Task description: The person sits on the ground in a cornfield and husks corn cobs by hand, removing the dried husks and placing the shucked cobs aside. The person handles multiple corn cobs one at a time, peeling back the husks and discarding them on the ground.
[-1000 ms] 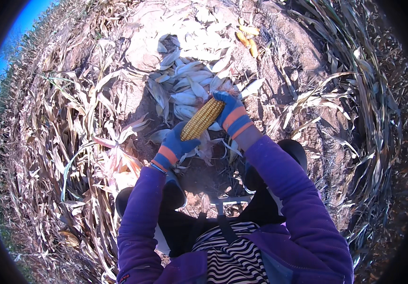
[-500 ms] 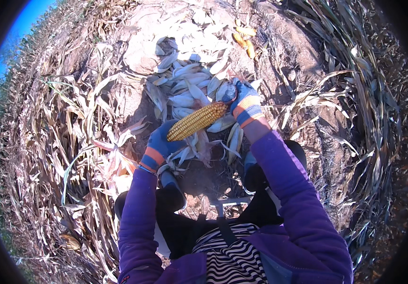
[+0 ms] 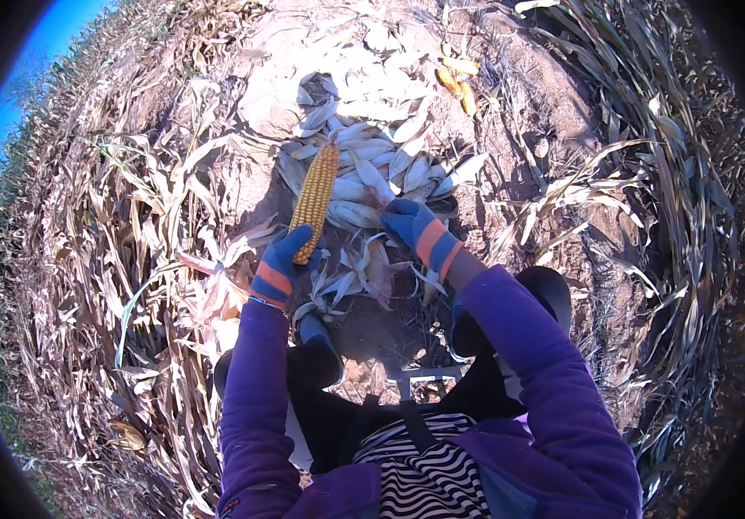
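My left hand [image 3: 286, 259], in a blue-grey glove with an orange band, is closed around the lower end of a bare yellow corn cob [image 3: 317, 197]. The ear stands tilted, its far end leaning slightly right over the pale husks. My right hand [image 3: 412, 227], gloved alike, hangs over the near right part of the husk pile [image 3: 351, 164], apart from the ear. Its fingers are curled together; whatever they may pinch is hidden among the husks behind them.
Several husked ears [image 3: 459, 85] lie on the soil at the far right. Dry corn stalks [image 3: 165, 216] cover the ground on the left, and more stalks [image 3: 675, 164] are heaped at the right. My shoes [image 3: 321, 342] are just this side of the husks.
The ear has swung from lying slantwise between both hands to pointing away in my left hand. My right hand has come off its end and moved nearer and left.
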The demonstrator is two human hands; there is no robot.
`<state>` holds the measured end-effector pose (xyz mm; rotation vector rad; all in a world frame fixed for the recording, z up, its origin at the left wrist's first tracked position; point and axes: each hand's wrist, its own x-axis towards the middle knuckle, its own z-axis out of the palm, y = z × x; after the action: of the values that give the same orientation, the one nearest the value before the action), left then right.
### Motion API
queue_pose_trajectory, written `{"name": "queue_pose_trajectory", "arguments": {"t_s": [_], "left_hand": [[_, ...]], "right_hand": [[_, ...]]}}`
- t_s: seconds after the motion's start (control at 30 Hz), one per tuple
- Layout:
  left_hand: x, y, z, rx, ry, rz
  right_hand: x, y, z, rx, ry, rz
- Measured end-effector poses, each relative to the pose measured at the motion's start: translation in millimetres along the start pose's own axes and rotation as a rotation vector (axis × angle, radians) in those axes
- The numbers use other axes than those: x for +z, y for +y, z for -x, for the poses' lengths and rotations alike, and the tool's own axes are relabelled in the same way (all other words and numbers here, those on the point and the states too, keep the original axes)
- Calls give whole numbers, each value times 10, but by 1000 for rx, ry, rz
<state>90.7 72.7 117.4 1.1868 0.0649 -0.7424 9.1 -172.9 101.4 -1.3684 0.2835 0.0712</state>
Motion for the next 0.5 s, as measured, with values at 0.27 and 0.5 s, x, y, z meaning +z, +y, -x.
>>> {"name": "queue_pose_trajectory", "arguments": {"t_s": [0.27, 0.5], "left_hand": [[131, -15, 73, -55, -144, 135], [218, 86, 167, -35, -193, -364]], "right_hand": [[32, 27, 58, -146, -115, 900], [28, -293, 55, -756, 196, 1051]]}}
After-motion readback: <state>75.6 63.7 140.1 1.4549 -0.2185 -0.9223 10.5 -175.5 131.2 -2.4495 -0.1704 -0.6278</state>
